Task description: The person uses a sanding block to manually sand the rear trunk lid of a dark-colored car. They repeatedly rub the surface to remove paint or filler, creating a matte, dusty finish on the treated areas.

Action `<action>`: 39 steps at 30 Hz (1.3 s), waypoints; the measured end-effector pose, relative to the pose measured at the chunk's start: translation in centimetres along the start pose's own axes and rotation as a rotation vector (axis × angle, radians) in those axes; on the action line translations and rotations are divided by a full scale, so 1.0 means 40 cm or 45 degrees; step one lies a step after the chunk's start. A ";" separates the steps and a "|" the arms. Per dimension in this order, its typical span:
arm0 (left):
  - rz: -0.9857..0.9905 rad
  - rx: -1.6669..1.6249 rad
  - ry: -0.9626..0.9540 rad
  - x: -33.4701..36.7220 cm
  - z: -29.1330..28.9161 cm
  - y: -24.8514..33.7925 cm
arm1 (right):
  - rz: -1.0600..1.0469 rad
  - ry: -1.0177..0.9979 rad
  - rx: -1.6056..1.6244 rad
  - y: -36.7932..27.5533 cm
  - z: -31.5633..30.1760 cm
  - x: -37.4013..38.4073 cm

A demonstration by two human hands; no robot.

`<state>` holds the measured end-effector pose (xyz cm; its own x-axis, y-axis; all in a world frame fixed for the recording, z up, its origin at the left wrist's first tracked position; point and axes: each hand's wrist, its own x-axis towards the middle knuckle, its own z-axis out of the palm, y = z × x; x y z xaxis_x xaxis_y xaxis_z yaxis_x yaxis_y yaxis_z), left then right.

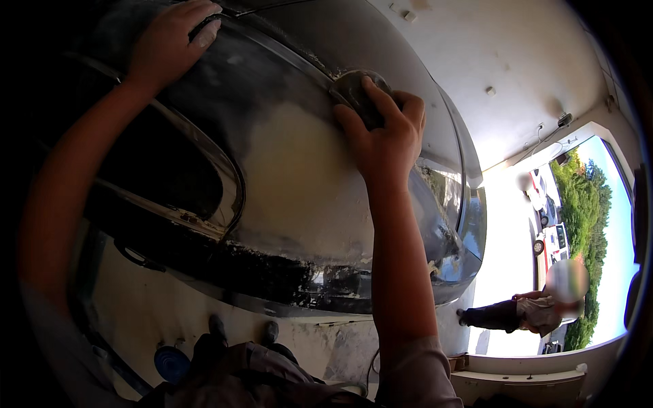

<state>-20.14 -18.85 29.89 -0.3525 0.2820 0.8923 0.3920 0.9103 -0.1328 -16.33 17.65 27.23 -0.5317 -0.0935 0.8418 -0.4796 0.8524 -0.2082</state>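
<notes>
- Pale-walled garage with a wide doorway [578,245] open to bright daylight; another person [537,306] out there, well apart.
- Dark, glossy car body panel [286,177] with a broad pale filler patch [299,197], filling the view ahead.
- Right hand [384,129] curled over a small dark rounded sanding pad [354,88], pressing it at the patch's upper edge.
- Left hand [170,44] spread flat on the panel, bracing.
- Pad probably light, slightly yielding; best gripped across the back, palm down.
</notes>
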 end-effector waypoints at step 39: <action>-0.066 -0.114 0.060 0.003 -0.026 0.012 | -0.041 -0.059 0.163 -0.145 0.054 0.007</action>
<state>-19.10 -18.69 30.39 -0.3349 0.2191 0.9164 0.4493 0.8920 -0.0491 -15.23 11.56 27.61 -0.5449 -0.1455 0.8258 -0.5803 0.7763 -0.2461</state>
